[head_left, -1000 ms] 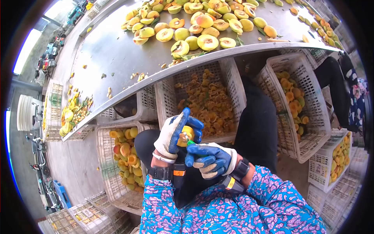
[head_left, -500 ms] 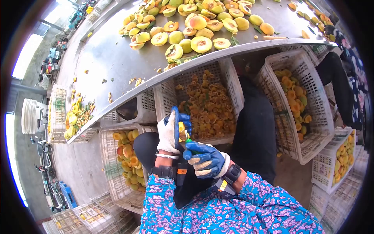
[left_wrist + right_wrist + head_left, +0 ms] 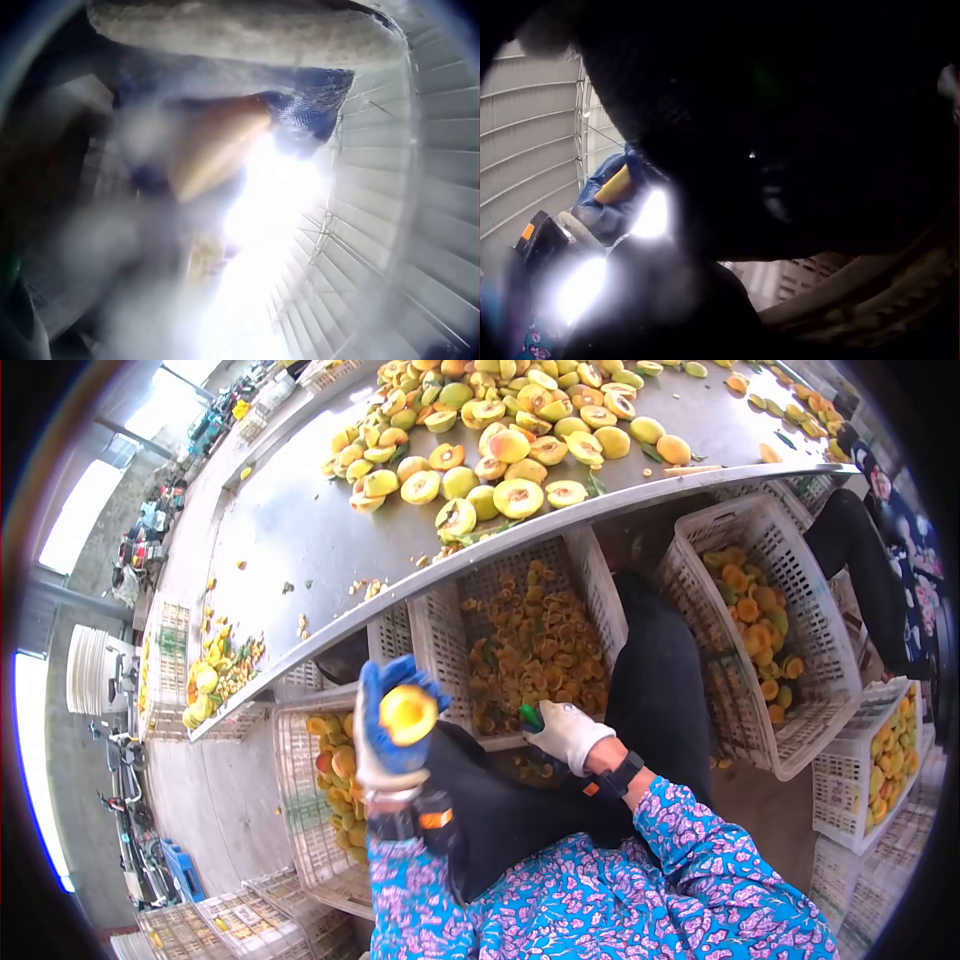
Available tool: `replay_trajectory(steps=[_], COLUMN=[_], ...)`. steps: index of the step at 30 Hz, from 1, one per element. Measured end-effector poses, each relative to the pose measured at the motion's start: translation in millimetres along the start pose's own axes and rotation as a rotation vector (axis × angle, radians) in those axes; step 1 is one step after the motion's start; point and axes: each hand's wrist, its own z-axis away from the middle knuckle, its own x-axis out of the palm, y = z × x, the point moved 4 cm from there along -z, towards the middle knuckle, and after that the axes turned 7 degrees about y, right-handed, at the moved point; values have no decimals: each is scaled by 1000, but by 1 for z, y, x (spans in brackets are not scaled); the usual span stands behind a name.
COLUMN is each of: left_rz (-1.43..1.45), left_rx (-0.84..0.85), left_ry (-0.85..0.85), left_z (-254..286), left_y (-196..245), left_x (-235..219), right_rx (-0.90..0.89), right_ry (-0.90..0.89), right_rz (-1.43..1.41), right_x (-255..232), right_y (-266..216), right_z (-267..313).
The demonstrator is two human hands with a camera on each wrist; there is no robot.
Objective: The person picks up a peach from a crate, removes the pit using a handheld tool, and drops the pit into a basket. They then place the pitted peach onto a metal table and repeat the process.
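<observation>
Concrete floor (image 3: 225,790) runs under the whole work area, pale and dusty on the left. Nearest are the blue sleeves (image 3: 720,860) with a pink pattern, and black trousers (image 3: 655,670) on spread legs. Both hands are gloved and well apart. The left hand (image 3: 384,748) holds a yellow stone-fruit half (image 3: 408,715), its hollowed cut face showing in the head view; the left wrist view catches it edge-on between blurred blue fingers, beside strong glare. The right hand (image 3: 572,735) grips a green tool (image 3: 529,716) whose end pokes out past the fingers, near the close edge of the middle crate (image 3: 442,660); the rest of the tool is hidden. That crate bears a mass of small orange fruit pieces (image 3: 545,650). On the left, a white crate (image 3: 300,825) carries whole and cut fruit; on the right, a tilted crate (image 3: 830,710) contains more, with a smaller crate (image 3: 835,795) of yellow fruit beside it. Farther off, the metal table (image 3: 300,545) bears a broad heap of halved fruit (image 3: 515,445), and a smaller pile (image 3: 212,672) sits at its left end. Another person's dark floral clothing (image 3: 900,535) shows at far right, and parked motorbikes (image 3: 145,540) stand at far left.
</observation>
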Motion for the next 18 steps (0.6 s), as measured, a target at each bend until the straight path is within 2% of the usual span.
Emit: replay_trajectory(steps=[1,2,3,4,5,6,7,9,11,13,15,17,18], left_rz=[-77,-192,-302,-417,-497,-685,-1267,-1308,-987,-1252,-1448,-1435,-1490], left_rx=[102,204,252,336,307,320,366,644,579,692,720,686,662], left_ry=[-45,57,41,190,290,390,615,550,307,150,106,-30,-26], left_z=[4,20,22,32,34,27,31,16,-18,-50,-73,-126,-140], left_y=[17,40,58,79,97,114,133,142,129,108,85,62,54], left_x=[-14,-20,-49,-60,-79,-113,-107,-74,-16,52,116,133,149], right_rx=[-2,-4,-7,24,-40,-57,-74,-55,-66,-112,-50,42,81], right_ry=[-12,-29,-46,-66,-33,-43,-55,-65,-31,42,60,28,13], right_rz=[-34,-65,-96,-116,-63,-51,-37,-96,-131,-143,-219,-291,-348], right_x=[-1,-1,-2,-4,0,5,6,4,4,8,1,-2,-2], right_y=[-2,-2,-2,-4,2,10,14,18,26,37,40,43,43], right_z=[1,2,3,6,4,1,0,2,3,-2,-1,-2,-1])
